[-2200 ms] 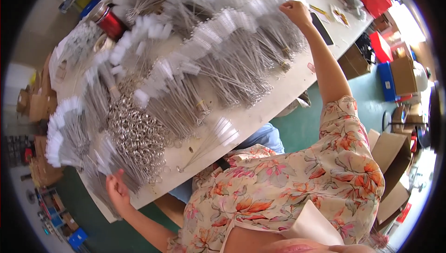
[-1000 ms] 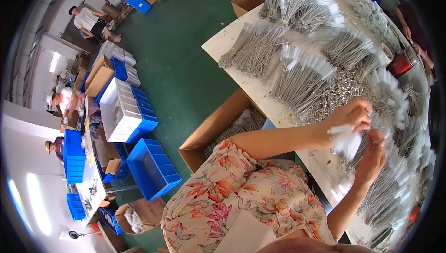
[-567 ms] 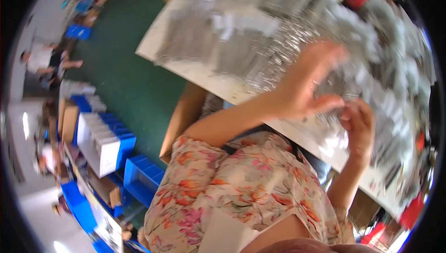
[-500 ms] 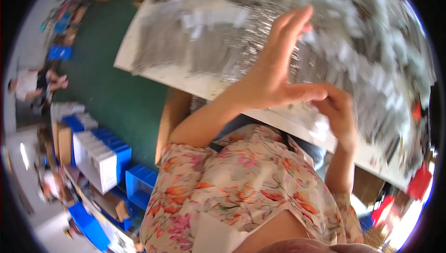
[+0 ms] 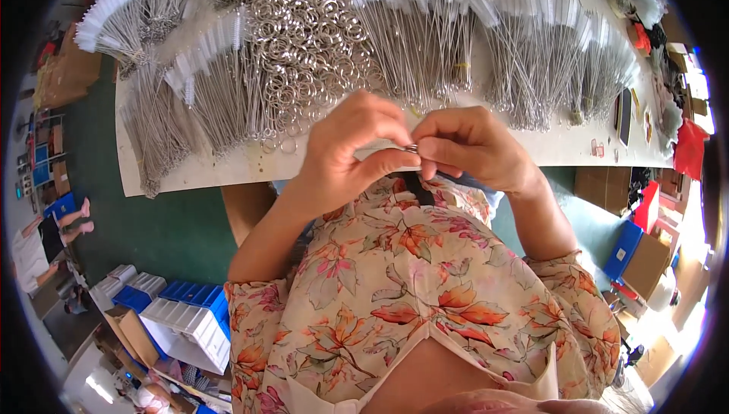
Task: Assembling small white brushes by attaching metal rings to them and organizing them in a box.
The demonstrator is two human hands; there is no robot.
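My left hand (image 5: 345, 148) and my right hand (image 5: 474, 148) meet in front of my chest, just off the table's near edge. Between their fingertips is a small shiny metal ring (image 5: 411, 148), pinched from both sides and mostly covered by the fingers. Beyond my left hand lies a heap of loose silvery rings (image 5: 304, 38). Thin wire brushes with white bristle tips spread out on either side of it: one bunch of brushes (image 5: 220, 87) to the left, another bunch of brushes (image 5: 433, 42) to the right.
The pale table (image 5: 228, 171) runs across in front of me. A dark flat object (image 5: 623, 116) rests near its right end. White and blue bins (image 5: 186, 323) stand at the lower left, and cardboard boxes (image 5: 604, 188) at the right. Another person (image 5: 38, 251) sits at the far left.
My left hand, earlier stretched out over the table with its fingers apart, has drawn back and closed. Both hands now meet at the ring. The whole view has turned and sharpened.
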